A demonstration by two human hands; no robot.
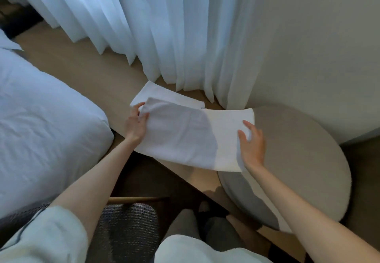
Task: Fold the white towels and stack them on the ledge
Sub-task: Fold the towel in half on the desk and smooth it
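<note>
Left hand (134,126) has the white towel (185,137) by its left end, fingers (138,106) curled round the edge with the thumb on top, and the cloth stretches flat over the pale wooden ledge (82,67), its right end reaching onto the round grey cushion (298,160). Right hand (251,145) rests on the towel's right side, fingers spread wide and straight, gripping nothing. Just behind, partly tucked under that towel's far edge, a second towel (164,96) lies folded on the ledge below the sheer curtains (164,26), with the bed (41,108) off to the left.
</note>
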